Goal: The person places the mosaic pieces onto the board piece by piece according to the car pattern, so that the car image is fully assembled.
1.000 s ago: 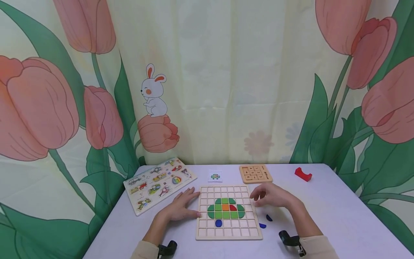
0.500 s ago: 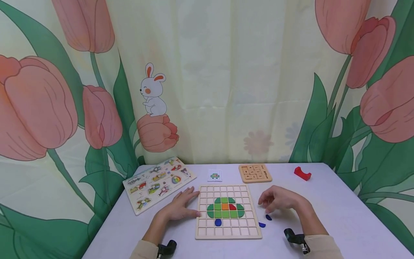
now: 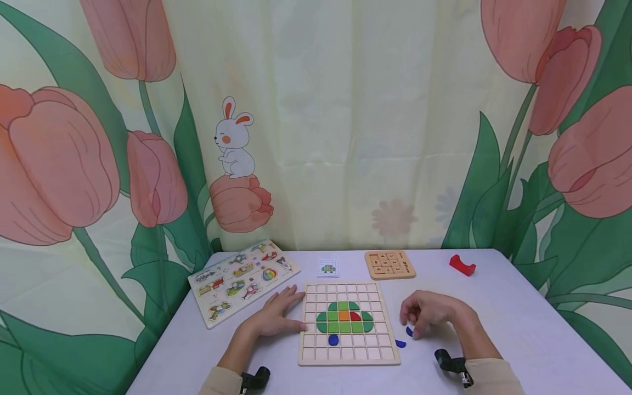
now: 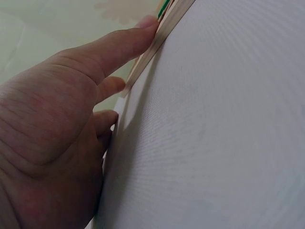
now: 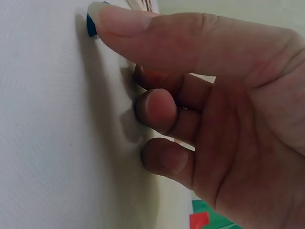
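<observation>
My right hand [image 3: 432,310] is over the table beside the board, its thumb and fingertips around a small blue rounded tile [image 3: 409,331]. In the right wrist view the thumb [image 5: 128,24] overlaps this blue tile [image 5: 91,26], and the index fingertip is hidden; the other fingers are curled. A second blue tile [image 3: 401,344] lies against the board's right edge. The wooden grid board [image 3: 316,356] bears green tiles [image 3: 344,327], an orange one, a red one and a round blue shape [image 3: 333,340]. My left hand [image 3: 274,315] lies with fingers spread, thumb [image 4: 128,40] touching the board's left edge.
Behind the board lies a small pattern card [image 3: 328,268]. A wooden number puzzle [image 3: 390,265] sits at the back, and a red bridge-shaped block [image 3: 462,265] is farther right. A picture puzzle board [image 3: 242,282] lies at the left. A printed curtain [image 3: 321,137] hangs behind the table.
My right hand has moved from the board's right edge, rightward and nearer to me, down to the blue tile. The left hand and the board keep their places.
</observation>
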The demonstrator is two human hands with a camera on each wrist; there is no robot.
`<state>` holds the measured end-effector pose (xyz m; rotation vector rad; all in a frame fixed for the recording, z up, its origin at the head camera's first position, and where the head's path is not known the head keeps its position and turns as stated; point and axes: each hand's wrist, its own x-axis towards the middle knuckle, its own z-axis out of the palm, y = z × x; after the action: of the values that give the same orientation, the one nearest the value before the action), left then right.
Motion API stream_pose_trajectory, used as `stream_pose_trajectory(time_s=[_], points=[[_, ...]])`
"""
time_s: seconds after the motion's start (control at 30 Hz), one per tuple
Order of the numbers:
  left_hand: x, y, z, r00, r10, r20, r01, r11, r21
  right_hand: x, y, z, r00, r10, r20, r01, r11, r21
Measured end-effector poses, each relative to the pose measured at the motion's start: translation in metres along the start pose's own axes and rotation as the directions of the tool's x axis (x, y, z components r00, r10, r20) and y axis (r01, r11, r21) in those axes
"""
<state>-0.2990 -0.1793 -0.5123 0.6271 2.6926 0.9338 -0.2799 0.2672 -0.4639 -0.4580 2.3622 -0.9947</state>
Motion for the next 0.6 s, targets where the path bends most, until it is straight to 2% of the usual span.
stream_pose_trajectory(time_s=[0.3, 0.6], points=[[0.0000, -0.0026, 0.0003, 0.999, 0.047, -0.006, -0.047, 0.999, 0.028, 0.0043, -0.0013, 0.0033, 0.999, 0.022, -0.048, -0.025, 0.997, -0.070], [0.0007, -0.0031, 0.0005, 0.999, 0.040, -0.003, -0.040, 0.999, 0.029, 0.0092, -0.0014, 0.0058, 0.991, 0.041, -0.126, -0.053, 0.994, -0.092]])
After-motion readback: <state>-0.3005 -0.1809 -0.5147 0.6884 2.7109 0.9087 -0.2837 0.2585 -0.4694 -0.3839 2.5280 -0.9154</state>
